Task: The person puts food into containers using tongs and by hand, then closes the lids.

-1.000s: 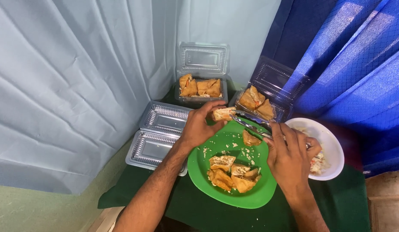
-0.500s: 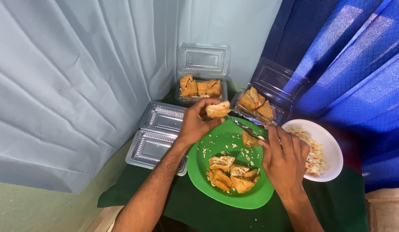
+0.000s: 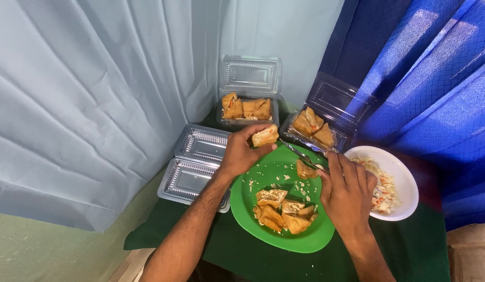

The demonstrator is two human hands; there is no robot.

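Your left hand pinched a fried sandwich piece by its crust, lifted above the green plate; it looked light, crumbly (filling likely soft). Your right hand was curled round what seemed metal tongs.

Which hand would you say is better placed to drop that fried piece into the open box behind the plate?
The left hand, probably: it already grips the fried piece beside the open box, while the right hand holds the scissors.
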